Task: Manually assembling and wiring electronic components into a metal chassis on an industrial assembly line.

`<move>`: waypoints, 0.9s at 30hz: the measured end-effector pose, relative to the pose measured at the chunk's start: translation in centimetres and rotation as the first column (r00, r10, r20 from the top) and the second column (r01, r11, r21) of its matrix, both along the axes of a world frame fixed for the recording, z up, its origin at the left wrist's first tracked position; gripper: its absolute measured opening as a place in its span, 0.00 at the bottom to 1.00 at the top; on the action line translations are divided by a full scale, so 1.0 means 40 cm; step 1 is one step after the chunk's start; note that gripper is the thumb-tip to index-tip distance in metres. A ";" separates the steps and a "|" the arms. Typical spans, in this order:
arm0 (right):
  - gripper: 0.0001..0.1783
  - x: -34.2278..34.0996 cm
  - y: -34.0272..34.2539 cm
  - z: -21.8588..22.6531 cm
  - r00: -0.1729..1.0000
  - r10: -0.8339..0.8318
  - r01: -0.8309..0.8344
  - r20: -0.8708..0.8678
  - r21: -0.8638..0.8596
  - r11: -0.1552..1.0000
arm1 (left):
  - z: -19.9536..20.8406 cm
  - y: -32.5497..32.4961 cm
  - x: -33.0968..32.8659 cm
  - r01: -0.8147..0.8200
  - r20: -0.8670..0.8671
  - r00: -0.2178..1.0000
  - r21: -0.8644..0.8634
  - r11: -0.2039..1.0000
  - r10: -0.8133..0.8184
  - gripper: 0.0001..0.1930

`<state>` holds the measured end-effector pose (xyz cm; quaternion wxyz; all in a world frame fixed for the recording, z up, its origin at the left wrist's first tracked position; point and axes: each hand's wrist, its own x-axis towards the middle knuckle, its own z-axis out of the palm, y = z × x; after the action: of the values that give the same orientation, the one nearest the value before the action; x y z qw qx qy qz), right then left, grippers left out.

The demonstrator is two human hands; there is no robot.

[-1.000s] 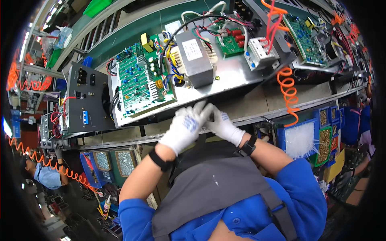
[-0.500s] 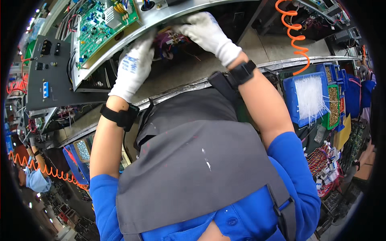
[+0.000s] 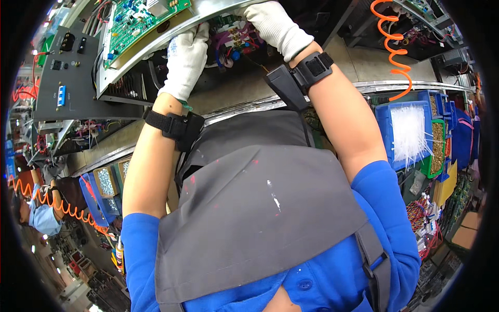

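Purple and red wiring (image 3: pixel 231 39) sits under the raised metal chassis edge (image 3: pixel 156 44), directly between my gloved hands. Left hand (image 3: pixel 184 60) grips the chassis edge, fingers wrapped. Right hand (image 3: pixel 273 23) is nearer the wires; fingers curled in, possibly pinching a connector, cannot tell. Green circuit board (image 3: pixel 138 21) lies above-left.

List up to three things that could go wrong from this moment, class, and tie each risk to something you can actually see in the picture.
1. The left hand grips the edge of the metal chassis panel; it could slip or pinch the glove.
2. The right hand reaches into the wire bundle underneath; a lead might snag or pull loose.
3. The green circuit board sits on that panel, so a jolt could knock its components.
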<state>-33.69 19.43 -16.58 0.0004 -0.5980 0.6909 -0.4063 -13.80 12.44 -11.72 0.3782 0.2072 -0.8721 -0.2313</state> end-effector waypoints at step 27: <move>0.08 -0.014 0.011 -0.038 0.995 0.099 -0.100 -0.017 -0.276 0.956 | 0.016 -0.003 0.011 0.042 0.146 0.988 -0.002 0.999 -0.042 0.12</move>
<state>-34.23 19.89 -18.11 -0.0638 -0.6270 0.5962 -0.4973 -13.36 12.33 -11.09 0.3091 0.2041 -0.9022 -0.2211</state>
